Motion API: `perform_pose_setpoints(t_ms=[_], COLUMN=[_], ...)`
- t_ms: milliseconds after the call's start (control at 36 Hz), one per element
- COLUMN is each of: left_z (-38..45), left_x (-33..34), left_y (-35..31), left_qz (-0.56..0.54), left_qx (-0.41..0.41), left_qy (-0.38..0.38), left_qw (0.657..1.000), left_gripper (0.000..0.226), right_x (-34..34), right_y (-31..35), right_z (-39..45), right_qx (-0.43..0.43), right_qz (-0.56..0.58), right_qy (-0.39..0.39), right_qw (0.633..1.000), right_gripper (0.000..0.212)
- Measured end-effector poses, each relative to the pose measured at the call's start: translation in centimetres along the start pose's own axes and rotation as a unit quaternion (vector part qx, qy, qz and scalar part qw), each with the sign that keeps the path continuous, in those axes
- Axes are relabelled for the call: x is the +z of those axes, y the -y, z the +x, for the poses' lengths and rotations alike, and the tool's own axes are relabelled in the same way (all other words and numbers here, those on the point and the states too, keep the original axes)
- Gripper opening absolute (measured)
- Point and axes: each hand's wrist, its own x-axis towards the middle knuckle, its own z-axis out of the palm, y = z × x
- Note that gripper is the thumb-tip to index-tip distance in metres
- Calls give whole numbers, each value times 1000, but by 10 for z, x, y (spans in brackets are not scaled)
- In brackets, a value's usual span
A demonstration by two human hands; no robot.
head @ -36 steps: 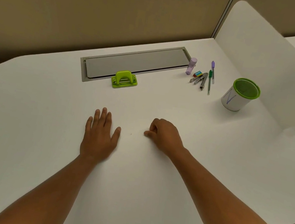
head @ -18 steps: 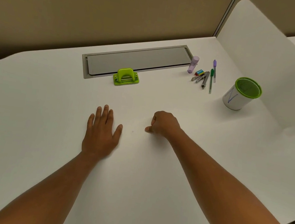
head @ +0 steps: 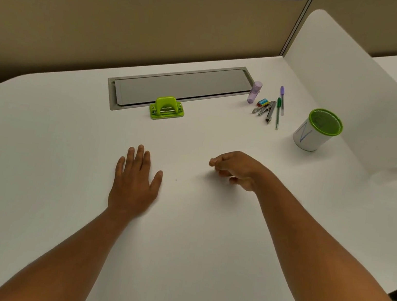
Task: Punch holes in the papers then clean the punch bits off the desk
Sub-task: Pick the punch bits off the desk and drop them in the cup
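- Right hand (head: 236,169): fingers curled, tips drawn together above the desk (head: 203,253), hand lifted off the surface. Cannot tell whether a punch bit is pinched between them; nothing that small resolves here.
- Left hand (head: 134,182): flat, palm down on the desk, fingers straight and close together, thumb out to the side. Holds nothing.
- One tiny speck (head: 176,180) on the desk between the hands, just beside the left thumb. Possibly a bit; too small to be sure.
- Punch (head: 166,108): green, upright, well beyond both hands, at the near edge of the grey panel (head: 183,87).
- No papers in view. Judgement: punching looks done; step in hand is picking up bits.
- Cup (head: 318,131) with green rim, far right, beside the divider (head: 365,102); a likely place for bits, though I cannot confirm that.
- Pens (head: 278,110), small tools and a purple tube (head: 255,92) lie between panel and cup, clear of the work area.
- To do it well: keep the pinch closed while carrying, move low and slow so nothing drops.
- Bits are light; a fingertip pressed flat lifts them better than a scrape.
- Check the speck next; sweep the left palm's area too, since it may cover a bit.
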Motion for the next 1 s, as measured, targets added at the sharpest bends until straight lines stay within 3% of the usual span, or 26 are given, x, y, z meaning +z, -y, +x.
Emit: perform_pose_setpoints(t_ms=[139, 222, 333, 444, 556, 778, 917, 1000], left_z=[-1, -1, -1, 0, 0, 0, 0, 0], left_x=[1, 2, 1, 0, 1, 3, 3, 3], left_y=[1, 2, 1, 0, 1, 0, -1, 0], left_qz=[1, 3, 1, 7, 11, 5, 4, 9], left_qx=[-1, -1, 2, 5, 4, 0, 1, 2], left_qy=[0, -1, -2, -1, -5, -6, -7, -9], left_qw=[1000, 1000, 1000, 1000, 1000, 1000, 1000, 1000], left_gripper=[75, 74, 74, 75, 73, 74, 74, 74], right_x=[-33, -63, -111, -159, -193, -216, -217, -215], right_y=[6, 14, 21, 15, 1, -12, -12, -10], right_z=[-9, -17, -26, -26, -18, -8, -3, -2], right_qx=[-11, -35, -79, -115, -97, -68, -59, -57], right_qz=[54, 93, 124, 58, -15, -113, -197, -214], right_qy=[-31, -89, -252, -429, -526, -549, -509, -523], right_qw=[998, 991, 957, 894, 845, 825, 836, 823], right_gripper=[15, 17, 10, 16, 24, 14, 24, 26])
